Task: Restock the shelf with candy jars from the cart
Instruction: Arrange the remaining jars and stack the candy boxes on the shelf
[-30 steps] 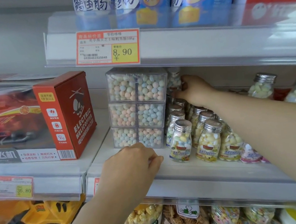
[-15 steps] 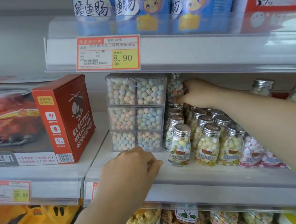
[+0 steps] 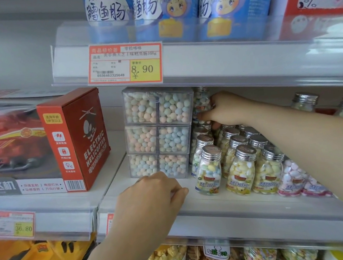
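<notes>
Right grip [image 3: 226,109]: fingers curled round a jar [image 3: 201,104], far back on the shelf [image 3: 230,205].
Jar: upright, pastel candy inside, just right of the top clear box and above the far end of the jar rows [image 3: 240,171]. Cannot tell whether it rests on them.
Left grip [image 3: 151,198]: clenched, nothing seen in it, resting on the shelf's near edge, just in front of the lowest box.
Jar rows: upright, silver caps, running near to far, right of the boxes.
Pink jars [image 3: 292,177]: lying on their sides, right of the rows.
Boxes [image 3: 157,131]: clear, stacked three high, pastel balls, left end of the shelf.
Tag [image 3: 124,64]: 8.90, on the rail above.
Helicopter box [image 3: 75,138]: red, on the shelf to the left.
</notes>
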Available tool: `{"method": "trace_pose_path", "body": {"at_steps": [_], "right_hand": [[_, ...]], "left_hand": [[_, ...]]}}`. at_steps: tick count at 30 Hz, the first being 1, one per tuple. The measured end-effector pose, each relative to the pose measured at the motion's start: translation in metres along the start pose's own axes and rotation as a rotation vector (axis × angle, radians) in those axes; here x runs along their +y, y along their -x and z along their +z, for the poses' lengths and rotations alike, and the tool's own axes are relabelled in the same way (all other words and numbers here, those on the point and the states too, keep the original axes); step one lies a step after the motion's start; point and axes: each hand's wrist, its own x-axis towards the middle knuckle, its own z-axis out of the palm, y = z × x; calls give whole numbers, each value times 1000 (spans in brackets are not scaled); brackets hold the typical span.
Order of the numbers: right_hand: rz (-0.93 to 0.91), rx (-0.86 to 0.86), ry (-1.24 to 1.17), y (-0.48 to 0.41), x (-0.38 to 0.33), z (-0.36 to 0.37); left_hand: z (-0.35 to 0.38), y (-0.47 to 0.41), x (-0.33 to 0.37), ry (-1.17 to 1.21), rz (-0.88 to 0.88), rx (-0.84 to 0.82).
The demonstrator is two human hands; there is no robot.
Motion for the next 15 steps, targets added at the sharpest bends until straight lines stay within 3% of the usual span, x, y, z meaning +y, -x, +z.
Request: {"method": "trace_pose_path", "body": {"at_steps": [15], "right_hand": [[-13,-34,-145,11,-9,6]], "left_hand": [[-11,-1,2,152,-67,-49]]}}
